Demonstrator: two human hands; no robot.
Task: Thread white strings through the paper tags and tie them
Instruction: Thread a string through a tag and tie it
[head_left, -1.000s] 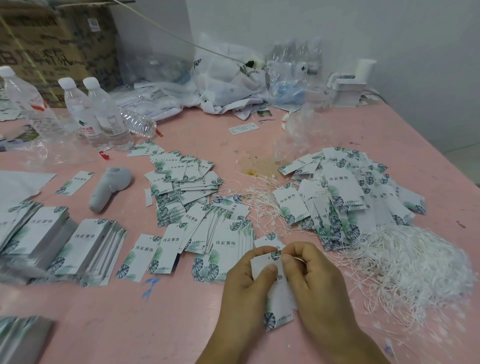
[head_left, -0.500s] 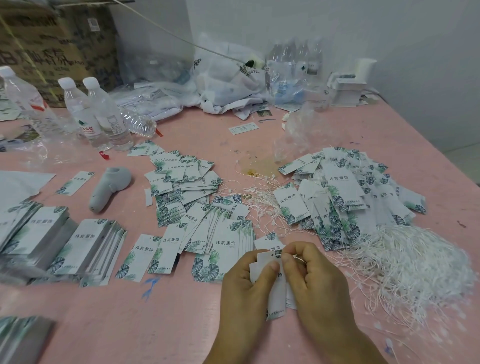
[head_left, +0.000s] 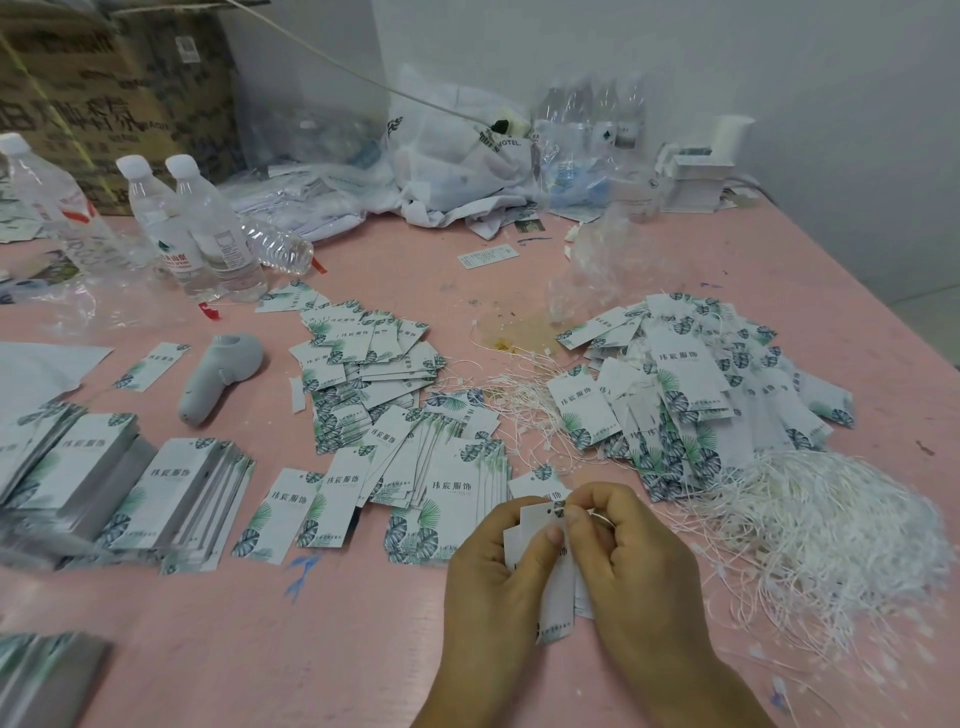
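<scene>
Hands meet low over the pink table (head_left: 519, 270) — the left hand (head_left: 493, 582) pinches a small bunch of paper tags (head_left: 556, 597) between thumb and fingers, while the right hand (head_left: 634, 577) pinches at their top edge, a thin white string (head_left: 597, 514) showing at its fingertips. Just to the right lies a loose heap of strings (head_left: 821, 525); beyond it, a pile of strung tags (head_left: 691, 384).

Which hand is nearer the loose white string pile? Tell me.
Right. The right hand sits just beside the string pile; the left hand is farther, across the held tags.
</scene>
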